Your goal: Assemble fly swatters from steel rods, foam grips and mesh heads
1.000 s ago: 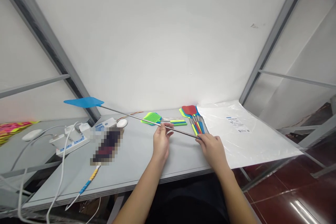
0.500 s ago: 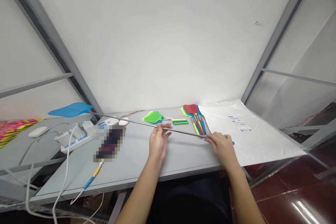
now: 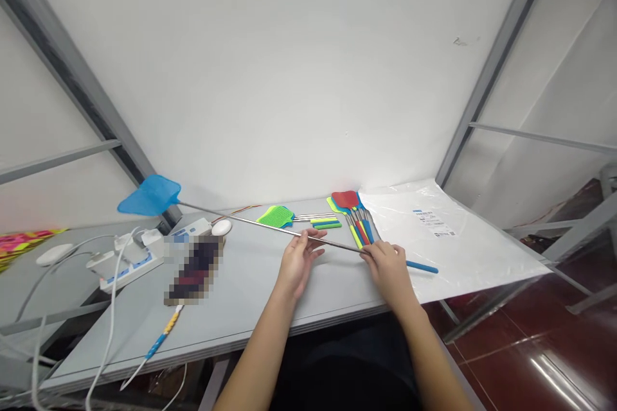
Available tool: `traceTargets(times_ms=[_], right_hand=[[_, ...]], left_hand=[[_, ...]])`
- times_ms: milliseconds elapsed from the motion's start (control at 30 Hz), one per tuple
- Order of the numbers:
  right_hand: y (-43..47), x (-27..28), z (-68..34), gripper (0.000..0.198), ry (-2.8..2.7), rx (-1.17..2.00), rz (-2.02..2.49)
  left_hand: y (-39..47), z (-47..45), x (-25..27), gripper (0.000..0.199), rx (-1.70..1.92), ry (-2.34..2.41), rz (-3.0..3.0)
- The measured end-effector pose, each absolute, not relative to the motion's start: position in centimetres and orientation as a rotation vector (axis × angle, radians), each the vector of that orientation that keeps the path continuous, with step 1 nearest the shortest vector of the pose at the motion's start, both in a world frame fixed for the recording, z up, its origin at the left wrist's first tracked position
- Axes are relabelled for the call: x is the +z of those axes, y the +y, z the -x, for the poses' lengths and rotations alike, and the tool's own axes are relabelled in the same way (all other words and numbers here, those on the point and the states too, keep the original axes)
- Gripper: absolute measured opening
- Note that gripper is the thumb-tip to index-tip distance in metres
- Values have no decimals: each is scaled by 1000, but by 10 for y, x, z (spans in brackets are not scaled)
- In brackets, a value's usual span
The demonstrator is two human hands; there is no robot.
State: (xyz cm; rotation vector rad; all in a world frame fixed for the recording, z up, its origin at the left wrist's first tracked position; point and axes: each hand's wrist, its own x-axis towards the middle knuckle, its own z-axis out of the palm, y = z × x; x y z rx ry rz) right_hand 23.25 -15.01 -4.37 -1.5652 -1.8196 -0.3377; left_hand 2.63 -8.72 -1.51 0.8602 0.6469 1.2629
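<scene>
A blue fly swatter [image 3: 152,196] with a long, extended metal rod stretches across the table, its head raised at the left. My left hand [image 3: 295,266] pinches the rod near its middle between thumb and fingers. Farther right, my right hand [image 3: 389,270] is closed on the rod's handle end, and the blue handle [image 3: 422,266] sticks out beyond it. Behind the hands lie green and blue swatters [image 3: 277,216] with extended rods and coloured handles [image 3: 326,223]. Beside them is a bunch of shortened swatters [image 3: 346,200] in red, blue and yellow.
A white plastic bag [image 3: 457,263] with a label covers the table's right end. At left are a power strip [image 3: 130,273] with plugs and white cables, a pixelated dark object [image 3: 195,270] and a white round item [image 3: 222,227]. Metal posts [image 3: 496,64] frame the grey table [image 3: 250,314].
My right hand has shifted left along the swatter, closer to my left hand, and more of the blue handle shows. The swatter head has turned, showing more of its flat face. The view has shifted slightly.
</scene>
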Motion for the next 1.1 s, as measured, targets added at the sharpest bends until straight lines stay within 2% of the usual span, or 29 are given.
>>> traceTargets(times_ms=[233,500,867,1100], right_hand=[[-152,-65,-269,23,-1465,-523,1610],[-150,-73,-245,27,-1156,-610,1737],[-146,-81,-244,27,-1342,-439,1585],[-146,-77,-229,42,-1414,-142,1558]], left_hand=[[-79,9,-21,31,1377,653,-845],[-85,32,-34,26,1348,681,-753],[-91,29,-36,27,1224,658,-889],[-93,26,-34,34,1239,761,-1043]])
